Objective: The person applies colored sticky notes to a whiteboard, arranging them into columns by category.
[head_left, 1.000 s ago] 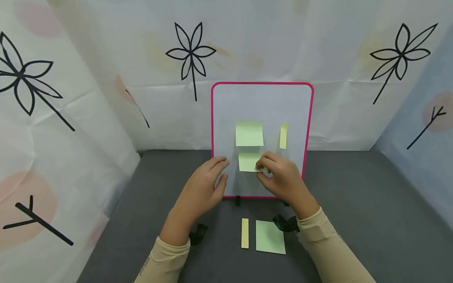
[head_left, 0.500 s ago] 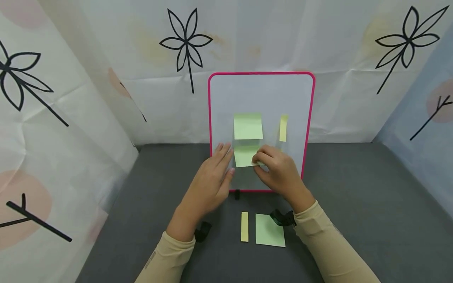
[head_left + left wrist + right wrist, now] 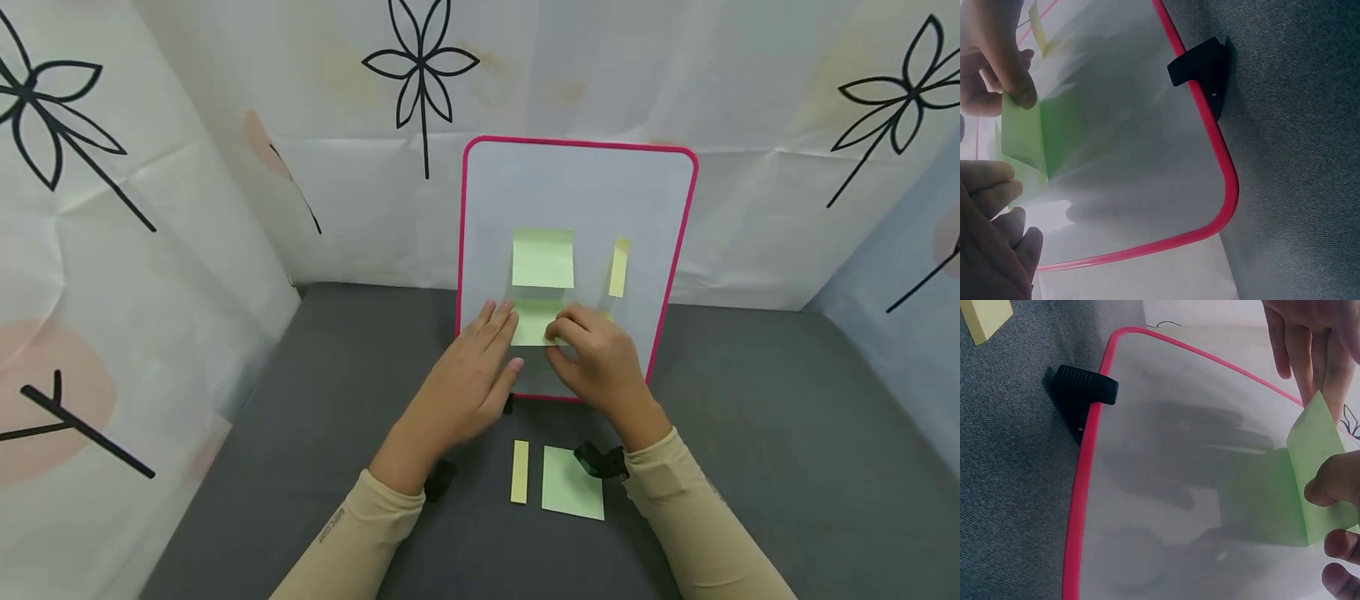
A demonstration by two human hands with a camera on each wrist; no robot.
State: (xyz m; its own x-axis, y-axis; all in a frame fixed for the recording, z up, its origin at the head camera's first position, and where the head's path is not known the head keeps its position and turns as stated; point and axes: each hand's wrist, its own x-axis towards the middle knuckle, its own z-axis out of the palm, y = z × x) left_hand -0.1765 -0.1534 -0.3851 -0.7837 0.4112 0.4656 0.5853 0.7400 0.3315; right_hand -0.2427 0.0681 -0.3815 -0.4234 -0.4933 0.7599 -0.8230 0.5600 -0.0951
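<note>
A green sticky note (image 3: 529,323) lies low on a pink-framed whiteboard (image 3: 577,179), its lower part standing away from the surface. My right hand (image 3: 602,360) pinches that note by its lower right part between thumb and fingers; the right wrist view shows the thumb across the note (image 3: 1313,434). My left hand (image 3: 467,383) has its fingers straight, with the fingertips right at the note's left edge. Above it hangs another green sticky note (image 3: 543,258). To the right is a narrow yellow sticky strip (image 3: 619,267); a bit of yellow shows below it, mostly hidden by my right hand.
On the grey table (image 3: 765,433), in front of the board, lie a yellow strip pad (image 3: 519,472) and a green note pad (image 3: 572,483). Black feet (image 3: 1197,61) grip the board's bottom edge. Behind stands a pale cloth backdrop (image 3: 300,75) with drawn flowers.
My left hand has moved right and up, from the board's left edge to the lower note's edge, and its fingers have straightened. My right hand keeps its pinch on the note. The head view has shifted.
</note>
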